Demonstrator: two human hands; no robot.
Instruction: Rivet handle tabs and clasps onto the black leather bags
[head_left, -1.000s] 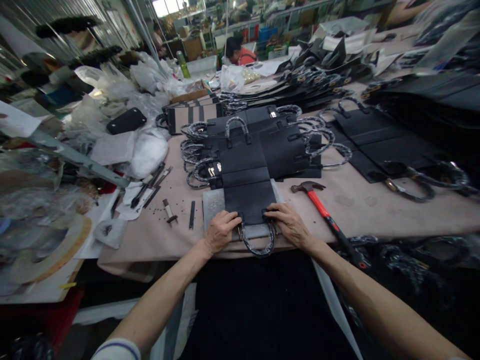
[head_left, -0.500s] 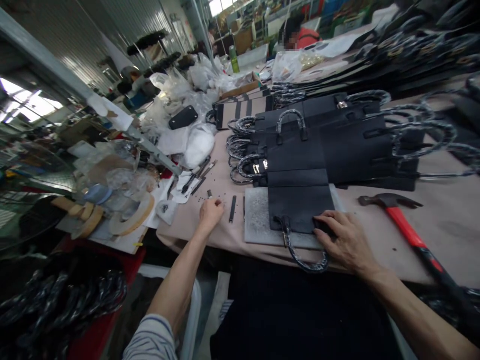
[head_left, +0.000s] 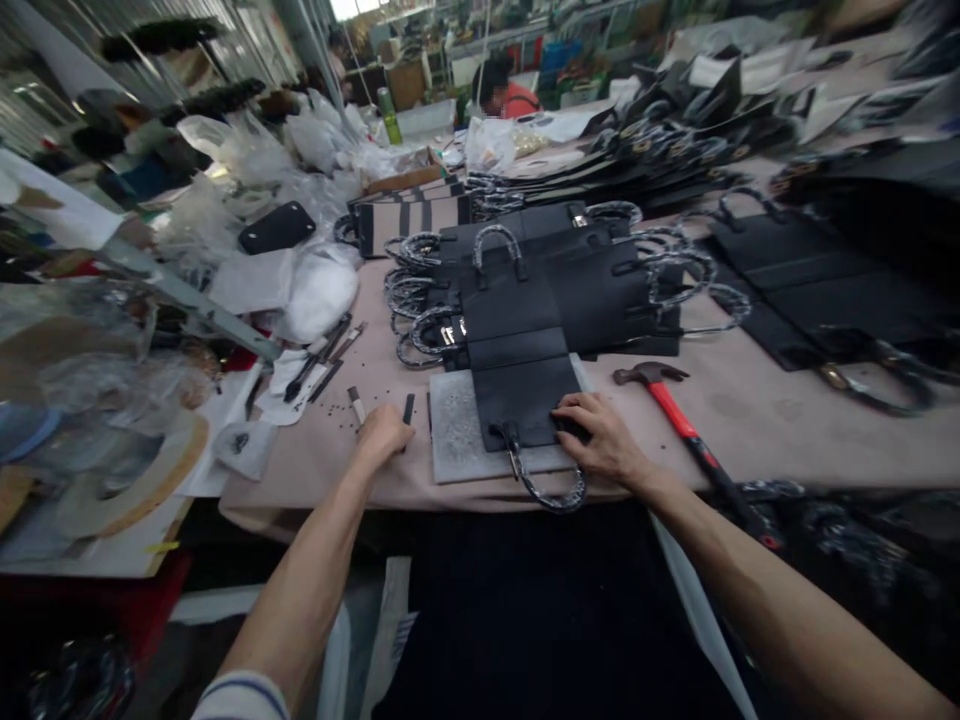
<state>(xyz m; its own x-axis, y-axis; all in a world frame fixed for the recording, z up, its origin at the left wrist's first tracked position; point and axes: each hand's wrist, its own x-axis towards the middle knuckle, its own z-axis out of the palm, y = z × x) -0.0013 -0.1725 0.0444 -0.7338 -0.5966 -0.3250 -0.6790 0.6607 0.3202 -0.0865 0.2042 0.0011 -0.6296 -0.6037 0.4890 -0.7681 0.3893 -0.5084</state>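
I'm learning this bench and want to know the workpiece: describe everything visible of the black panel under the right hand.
The black panel looks smooth and leathery, with creases running across it. It lies flat, its near part on a grey slab, its far part over similar black pieces. A far loop and a near loop, seemingly film-wrapped, form handles. The right hand touches its near right corner, hiding that attachment.

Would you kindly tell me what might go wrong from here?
The hammer might fall if the right arm bumps it, since its grip overhangs the front edge of the table. The wrapped handle looping past the grey slab might snag, shifting the black panel.
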